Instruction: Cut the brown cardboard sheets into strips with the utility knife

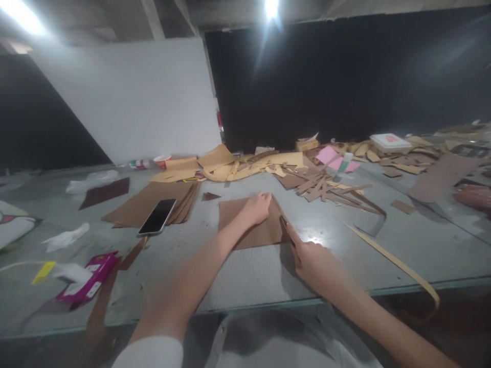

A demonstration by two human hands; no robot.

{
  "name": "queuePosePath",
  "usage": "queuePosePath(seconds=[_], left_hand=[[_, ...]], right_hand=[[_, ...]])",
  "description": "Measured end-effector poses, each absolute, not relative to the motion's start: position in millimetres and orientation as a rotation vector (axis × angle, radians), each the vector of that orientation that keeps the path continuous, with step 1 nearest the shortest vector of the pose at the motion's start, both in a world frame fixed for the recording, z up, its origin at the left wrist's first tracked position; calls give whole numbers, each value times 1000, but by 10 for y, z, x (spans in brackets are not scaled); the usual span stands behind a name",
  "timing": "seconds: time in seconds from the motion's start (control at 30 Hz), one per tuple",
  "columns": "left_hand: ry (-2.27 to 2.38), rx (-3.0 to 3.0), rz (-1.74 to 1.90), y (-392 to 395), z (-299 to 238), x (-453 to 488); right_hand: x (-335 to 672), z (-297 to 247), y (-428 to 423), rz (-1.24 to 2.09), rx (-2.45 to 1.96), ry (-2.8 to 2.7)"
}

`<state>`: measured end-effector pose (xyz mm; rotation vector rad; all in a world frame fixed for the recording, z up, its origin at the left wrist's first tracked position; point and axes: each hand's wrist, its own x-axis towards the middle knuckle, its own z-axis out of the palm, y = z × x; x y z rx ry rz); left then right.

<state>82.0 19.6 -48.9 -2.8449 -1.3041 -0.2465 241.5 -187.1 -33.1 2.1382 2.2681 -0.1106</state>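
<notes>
A brown cardboard sheet (245, 227) lies flat on the grey table (249, 276) in front of me. My left hand (256, 208) presses down on the sheet's far edge with its fingers curled. My right hand (312, 260) is closed around a small dark tool (284, 225), seemingly a knife, whose tip touches the sheet's right edge. A long thin cardboard strip (395, 263) curves off the table's front edge to the right.
A phone (157, 216) rests on a stack of brown sheets (149, 204) to the left. A pink box (86, 278) and white tissues (65, 237) sit near the left front. Cardboard scraps (326, 186), pink paper (333, 157) and a white box (389, 142) crowd the back.
</notes>
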Motion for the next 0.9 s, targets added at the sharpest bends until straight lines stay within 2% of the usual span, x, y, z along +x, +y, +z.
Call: queuePosePath(seconds=[0.6,0.9], left_hand=[[-1226,-2838,-278,290,-613,804],[-1282,-2849,-291,245,-550,797]], right_hand=[[2686,-902,-2601,-95,2113,2550],[2933,-781,-3012,-143,2283,2538]])
